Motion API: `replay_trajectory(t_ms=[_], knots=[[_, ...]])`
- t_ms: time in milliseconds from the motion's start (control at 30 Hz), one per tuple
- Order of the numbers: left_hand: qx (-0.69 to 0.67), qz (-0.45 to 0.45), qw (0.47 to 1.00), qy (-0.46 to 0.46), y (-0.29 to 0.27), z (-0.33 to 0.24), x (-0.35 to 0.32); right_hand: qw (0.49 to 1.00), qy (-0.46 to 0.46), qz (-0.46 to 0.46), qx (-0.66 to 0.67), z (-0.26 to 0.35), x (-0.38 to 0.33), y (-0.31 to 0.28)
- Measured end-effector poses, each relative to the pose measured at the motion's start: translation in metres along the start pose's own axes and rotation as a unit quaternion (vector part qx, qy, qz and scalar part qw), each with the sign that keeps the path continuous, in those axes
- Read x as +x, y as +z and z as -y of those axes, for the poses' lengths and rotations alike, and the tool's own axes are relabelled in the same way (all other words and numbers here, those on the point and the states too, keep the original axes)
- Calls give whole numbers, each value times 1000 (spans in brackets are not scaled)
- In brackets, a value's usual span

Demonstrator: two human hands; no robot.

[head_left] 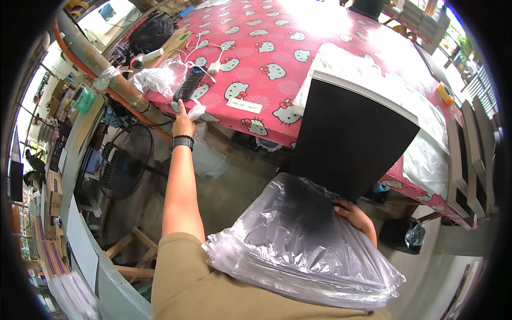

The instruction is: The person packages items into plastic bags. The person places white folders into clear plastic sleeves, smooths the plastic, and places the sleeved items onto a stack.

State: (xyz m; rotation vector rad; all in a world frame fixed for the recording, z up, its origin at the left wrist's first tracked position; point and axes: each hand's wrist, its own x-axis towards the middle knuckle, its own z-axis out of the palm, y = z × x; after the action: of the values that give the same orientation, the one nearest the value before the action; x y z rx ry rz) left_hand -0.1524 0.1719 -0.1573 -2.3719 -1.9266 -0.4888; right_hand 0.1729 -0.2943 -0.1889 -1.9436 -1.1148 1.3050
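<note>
My left hand (182, 124) reaches out to the near edge of a table with a pink cartoon-cat cloth (250, 37), one finger pointing up beside a small clear plastic bag (196, 110) and a black remote-like device (189, 84). A dark watch is on that wrist. My right hand (353, 215) grips a stack of large black sheets (349, 141) whose lower end sits inside a clear plastic bag (298, 245) resting against my lap. The stack's upper end leans on the table, on a heap of clear plastic bags (373, 74).
A black floor fan (125, 160) stands left under the table. White cables and a crumpled plastic bag (154, 80) lie near the table's left edge. More stacks of black boards (472, 160) stand at the right. A roll of tape (445, 93) lies on the table's far right.
</note>
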Motion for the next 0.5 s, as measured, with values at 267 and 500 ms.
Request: replay_trajectory(t_ms=[267, 500], knots=[[-33, 8, 997, -71, 16, 4, 36, 1000, 3, -19, 15, -11, 3, 1], [-21, -8, 997, -68, 5, 1, 38, 999, -7, -21, 26, 2, -1, 0]])
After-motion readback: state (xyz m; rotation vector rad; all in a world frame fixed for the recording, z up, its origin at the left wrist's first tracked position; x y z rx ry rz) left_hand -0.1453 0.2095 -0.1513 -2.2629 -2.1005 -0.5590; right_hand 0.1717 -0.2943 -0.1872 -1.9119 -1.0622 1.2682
